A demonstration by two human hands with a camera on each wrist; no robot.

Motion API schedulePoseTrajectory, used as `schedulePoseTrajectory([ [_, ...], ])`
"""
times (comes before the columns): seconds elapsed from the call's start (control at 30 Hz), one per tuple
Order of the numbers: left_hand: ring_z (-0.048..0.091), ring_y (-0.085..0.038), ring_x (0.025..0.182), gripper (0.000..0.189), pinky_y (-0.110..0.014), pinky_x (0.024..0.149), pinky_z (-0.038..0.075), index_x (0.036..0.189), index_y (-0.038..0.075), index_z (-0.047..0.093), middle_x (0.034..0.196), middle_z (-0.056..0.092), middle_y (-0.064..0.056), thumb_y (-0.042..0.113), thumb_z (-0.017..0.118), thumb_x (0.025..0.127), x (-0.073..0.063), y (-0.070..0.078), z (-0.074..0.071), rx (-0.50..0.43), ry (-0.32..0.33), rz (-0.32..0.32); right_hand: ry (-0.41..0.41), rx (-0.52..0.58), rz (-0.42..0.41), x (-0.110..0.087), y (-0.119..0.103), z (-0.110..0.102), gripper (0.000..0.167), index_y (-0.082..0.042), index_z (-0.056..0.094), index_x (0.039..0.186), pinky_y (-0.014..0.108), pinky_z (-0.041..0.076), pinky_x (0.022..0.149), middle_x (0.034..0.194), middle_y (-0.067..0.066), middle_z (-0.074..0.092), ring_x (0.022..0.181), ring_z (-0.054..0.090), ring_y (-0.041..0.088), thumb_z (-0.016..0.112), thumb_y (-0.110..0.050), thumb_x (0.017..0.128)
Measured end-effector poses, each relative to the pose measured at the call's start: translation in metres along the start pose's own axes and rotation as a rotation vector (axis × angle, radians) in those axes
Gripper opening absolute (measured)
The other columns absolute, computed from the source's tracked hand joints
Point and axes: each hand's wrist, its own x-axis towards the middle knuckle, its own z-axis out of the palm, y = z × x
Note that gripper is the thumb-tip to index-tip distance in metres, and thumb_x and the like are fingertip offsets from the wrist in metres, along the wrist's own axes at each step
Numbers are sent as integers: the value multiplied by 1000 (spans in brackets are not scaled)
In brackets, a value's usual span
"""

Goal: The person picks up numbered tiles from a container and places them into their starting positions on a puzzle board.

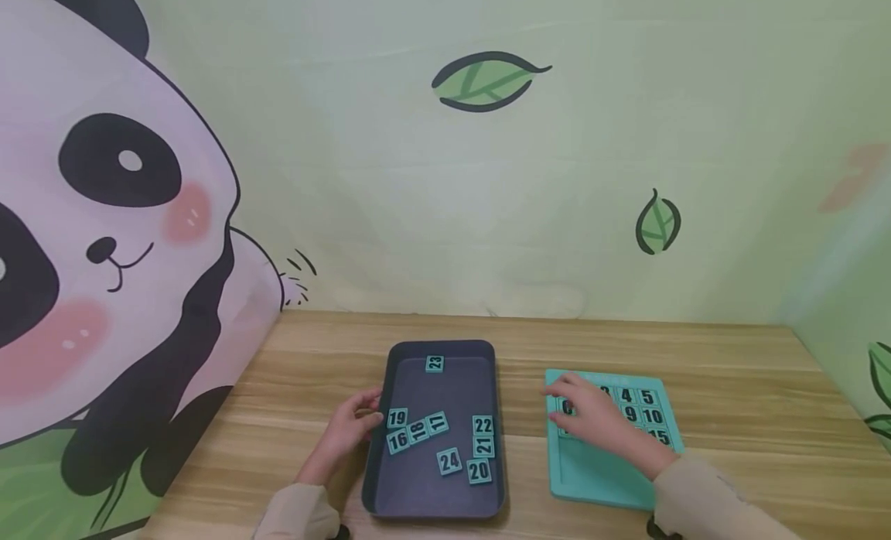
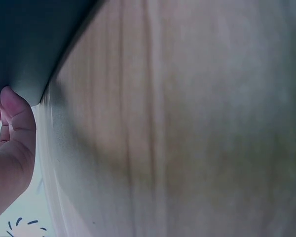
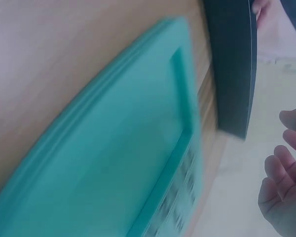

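My left hand (image 1: 348, 426) is beside a dark tray (image 1: 376, 478), its loosely bent fingers and thumb at the outer left wall. In the left wrist view the thumb (image 2: 16, 106) overlaps the tray's side (image 2: 24, 59). Loose turquoise number tiles lie in the tray, among them tile 23 (image 1: 435, 363), tile 19 (image 1: 397, 418), tile 24 (image 1: 448, 461) and tile 22 (image 1: 483, 425). Over the upper left of a turquoise board (image 1: 585, 478) hovers my right hand (image 1: 588, 412), thumb and fingers apart with nothing between them. It hides some of the number tiles set in the board's upper rows.
Both the tray and the board lie on a wood-grain table (image 1: 738, 416), with a strip of tabletop between them. A pale green backdrop (image 1: 348, 138) with a printed panda (image 1: 139, 238) and leaves stands behind the table and along its left side.
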Motion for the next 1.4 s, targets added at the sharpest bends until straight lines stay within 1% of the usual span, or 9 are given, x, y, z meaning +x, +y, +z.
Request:
schedulePoseTrajectory([
  [0.1,54,-22,93,44,-30,63,46,124,3,47,107,50,-15,-2,51,81,0,0,0,-2,1,-2,-13,2,-58,11,-15,11,31,-5,60,106,20,42,59,98,6,54,77,53,17,64,-10,75],
  [0.23,54,-22,93,44,-30,63,47,124,2,47,106,50,-16,-3,51,81,0,0,0,-7,2,2,-17,13,-136,22,-36,28,32,-6,61,105,30,47,70,102,8,56,86,55,20,65,-12,74],
  [0.37,54,-21,91,44,-30,62,47,124,1,47,106,50,-16,-3,51,81,-1,1,0,-11,3,7,-29,-7,-222,31,-52,45,28,-9,63,103,35,46,81,103,5,57,95,54,20,64,-16,75],
  [0.5,54,-20,90,44,-30,62,47,124,1,47,106,49,-16,-3,51,80,-2,1,1,-12,7,4,-119,-63,-265,39,-62,60,29,-12,62,107,34,42,89,111,1,55,103,49,17,59,-23,81],
  [0.63,54,-20,91,44,-30,63,47,124,2,47,106,49,-16,-3,51,81,-3,1,0,-4,10,-4,-213,-89,-305,45,-73,71,35,-13,58,115,39,37,96,122,2,51,115,44,19,55,-29,84],
  [0.73,55,-22,93,44,-31,63,48,124,2,47,107,50,-16,-3,51,81,-3,1,0,-10,8,-5,-241,-117,-363,50,-81,78,40,-12,55,118,42,36,96,127,4,49,119,42,20,54,-32,84],
  [0.87,55,-24,94,44,-32,64,48,124,0,47,106,49,-17,-3,51,81,-3,2,1,-17,2,7,-264,-201,-441,55,-92,85,47,-11,51,123,43,39,92,133,5,44,122,39,21,54,-36,84],
  [1.1,54,-24,96,44,-33,65,49,125,0,46,108,49,-18,-2,51,82,-6,5,-1,-12,-10,11,-391,-367,-452,62,-105,101,59,-18,37,134,45,35,96,143,-1,30,131,28,20,50,-47,84],
  [1.4,54,-25,96,44,-32,65,49,125,1,47,107,49,-17,-2,51,81,-4,3,-1,-11,-13,11,-497,-438,-461,63,-109,115,63,-24,32,137,47,29,100,145,-6,25,135,19,18,46,-54,83],
])
